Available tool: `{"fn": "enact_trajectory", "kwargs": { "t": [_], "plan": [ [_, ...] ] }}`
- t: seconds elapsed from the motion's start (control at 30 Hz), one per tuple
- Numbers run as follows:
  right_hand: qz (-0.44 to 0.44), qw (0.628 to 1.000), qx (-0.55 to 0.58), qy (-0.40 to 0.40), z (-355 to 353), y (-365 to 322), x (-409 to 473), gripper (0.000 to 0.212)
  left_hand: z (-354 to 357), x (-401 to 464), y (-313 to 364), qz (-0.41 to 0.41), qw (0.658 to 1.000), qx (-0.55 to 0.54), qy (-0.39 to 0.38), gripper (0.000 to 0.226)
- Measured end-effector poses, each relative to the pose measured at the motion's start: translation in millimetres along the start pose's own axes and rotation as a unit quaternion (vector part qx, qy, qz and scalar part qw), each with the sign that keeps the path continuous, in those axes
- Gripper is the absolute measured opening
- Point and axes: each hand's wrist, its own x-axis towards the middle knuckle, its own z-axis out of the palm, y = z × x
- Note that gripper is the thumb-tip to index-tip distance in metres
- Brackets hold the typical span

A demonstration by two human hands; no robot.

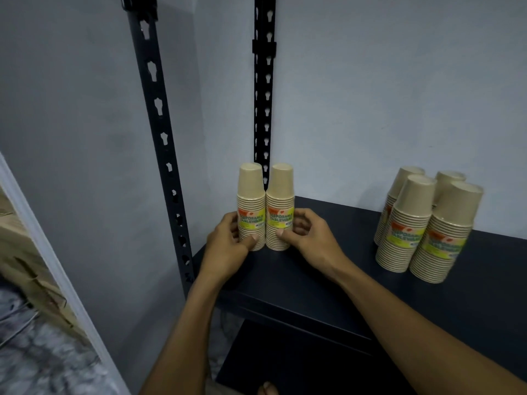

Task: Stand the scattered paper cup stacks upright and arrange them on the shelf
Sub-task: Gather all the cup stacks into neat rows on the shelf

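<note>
Two tan paper cup stacks stand upright and side by side in the shelf's back left corner, each with a yellow-green label. My left hand (pixel 228 243) grips the left stack (pixel 251 195) low down, thumb on its front. My right hand (pixel 310 238) grips the right stack (pixel 281 195) the same way. The two stacks touch each other. Both rest on the dark shelf board (pixel 328 280).
A cluster of several more upright cup stacks (pixel 427 223) stands at the shelf's right back. Black slotted uprights (pixel 265 95) rise behind the corner against a grey wall. A lower dark shelf (pixel 299 366) sits beneath. Cardboard boxes (pixel 17 238) lie beyond a white edge at left.
</note>
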Motion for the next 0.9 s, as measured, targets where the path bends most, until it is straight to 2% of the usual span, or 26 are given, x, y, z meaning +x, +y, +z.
{"fn": "enact_trajectory", "kwargs": {
  "t": [0.33, 0.67, 0.9],
  "plan": [
    [-0.003, 0.999, -0.052, 0.001, -64, -7, -80, 0.045, 29, -28, 25, 0.032, 0.987, -0.026, -0.154, 0.052],
    [0.007, 0.990, -0.108, 0.091, -128, -14, -140, 0.044, 87, -53, 58, 0.050, 0.969, -0.015, -0.240, 0.054],
    [0.010, 0.979, -0.133, 0.156, -155, -12, -162, 0.043, 123, -66, 73, 0.069, 0.967, -0.010, -0.245, 0.057]
  ]
}}
